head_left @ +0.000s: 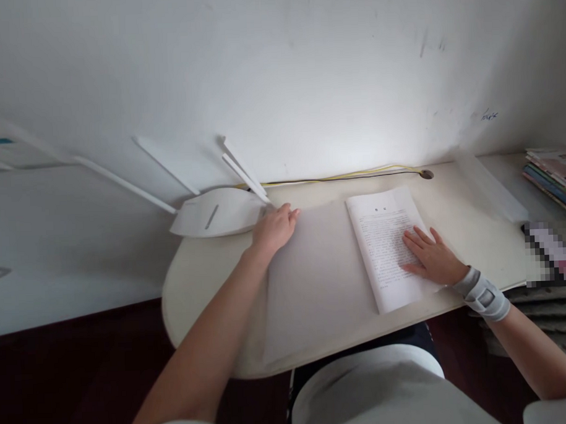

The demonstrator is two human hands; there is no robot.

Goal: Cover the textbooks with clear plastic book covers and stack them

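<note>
- The large, pale grey, thin flat sheet (313, 279) lies on the white, round-ended counter (193, 289), its near edge close to the front.
- The person's left hand (277, 226) rests at the sheet's far left corner, fingers loosely bent; from here I cannot tell whether they pinch it.
- The white printed paper booklet (381, 252), covered in small dark text, lies at the sheet's right side, slightly tilted.
- The right hand (433, 256) lies on the booklet's right side, palm down, fingers and thumb spread; a grey strap-like wristband (484, 294) circles that wrist.
- Just beside the left hand sits a white plastic router (213, 213) with long stick antennas, partly over the counter's left end.
- Thin yellow and black cables (337, 177) run along the wall to a round dark hole (426, 175).
- Well to the right is a stack of colourful books (553, 176).
</note>
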